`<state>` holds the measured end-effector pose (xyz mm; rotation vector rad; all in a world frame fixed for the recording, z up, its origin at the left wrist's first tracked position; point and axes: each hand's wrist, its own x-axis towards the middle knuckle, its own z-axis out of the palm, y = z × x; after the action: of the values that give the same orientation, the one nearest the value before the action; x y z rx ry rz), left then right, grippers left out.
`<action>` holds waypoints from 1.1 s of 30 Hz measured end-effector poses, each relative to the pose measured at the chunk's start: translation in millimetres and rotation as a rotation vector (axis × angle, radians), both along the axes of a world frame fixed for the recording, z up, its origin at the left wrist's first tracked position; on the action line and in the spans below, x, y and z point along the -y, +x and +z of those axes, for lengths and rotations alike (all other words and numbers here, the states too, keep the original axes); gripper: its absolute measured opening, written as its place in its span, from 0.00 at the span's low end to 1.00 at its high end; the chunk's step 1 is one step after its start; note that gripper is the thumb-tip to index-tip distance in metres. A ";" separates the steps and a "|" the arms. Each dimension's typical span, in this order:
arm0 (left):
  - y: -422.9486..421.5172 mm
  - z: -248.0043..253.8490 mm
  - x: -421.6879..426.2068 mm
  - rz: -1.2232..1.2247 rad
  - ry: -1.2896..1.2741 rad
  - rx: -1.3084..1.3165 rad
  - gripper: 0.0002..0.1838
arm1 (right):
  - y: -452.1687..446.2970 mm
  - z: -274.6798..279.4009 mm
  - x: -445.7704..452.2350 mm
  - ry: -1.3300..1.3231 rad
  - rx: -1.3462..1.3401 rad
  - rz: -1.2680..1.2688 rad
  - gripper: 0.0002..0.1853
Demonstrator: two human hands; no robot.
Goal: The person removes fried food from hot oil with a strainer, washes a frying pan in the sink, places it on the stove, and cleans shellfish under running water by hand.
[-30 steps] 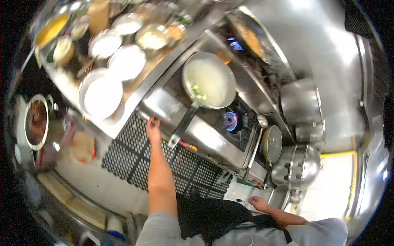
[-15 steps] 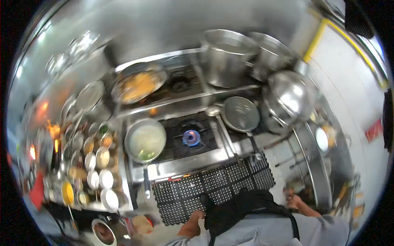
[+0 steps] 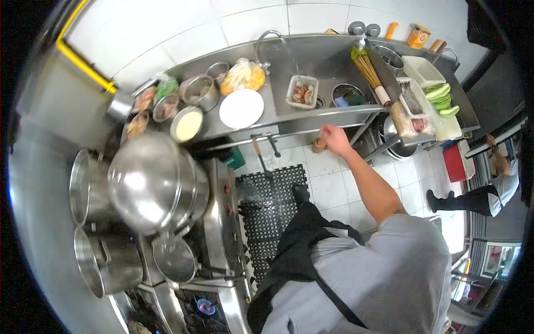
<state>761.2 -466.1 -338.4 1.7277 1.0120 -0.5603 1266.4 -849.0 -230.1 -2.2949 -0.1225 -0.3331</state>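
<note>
My right hand (image 3: 334,138) is in front of the steel sink (image 3: 328,61), just below its front edge in the picture. Its fingers are foreshortened and blurred. A small orange-brown thing (image 3: 319,145) shows beside the fingertips; whether the hand touches it, I cannot tell. My left hand is out of view. Inside the sink stands a white plastic basket (image 3: 290,93) with brownish-pink food pieces (image 3: 303,94). Water from the faucet (image 3: 268,34) runs down toward this basket. A round pan with blue and green cloths or sponges (image 3: 351,100) lies to its right.
Left of the sink are a white plate (image 3: 241,109), a bowl of pale yellow food (image 3: 188,124) and a steel pot (image 3: 199,93). A large domed pot (image 3: 147,181) and a lit burner (image 3: 206,307) are on the stove. Another person (image 3: 473,195) stands far right.
My view has swung right from the stove to the sink. My right arm now reaches forward toward the sink, and my left hand has left the view.
</note>
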 end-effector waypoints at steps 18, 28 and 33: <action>509.8 167.3 31.5 -0.157 0.226 0.454 0.18 | 451.1 -25.4 -17.8 0.760 -0.762 0.265 0.09; 673.9 166.5 -1.8 -0.149 0.480 0.509 0.22 | 452.2 -71.2 5.8 0.096 -0.589 0.249 0.11; 682.5 146.1 -1.0 -0.266 0.533 0.506 0.21 | 434.1 -67.4 2.4 -0.451 -0.569 0.343 0.12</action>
<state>1443.7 -465.1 -192.3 2.3400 0.5951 0.0133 1700.5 -851.4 -297.4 -2.6515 -0.3191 0.5770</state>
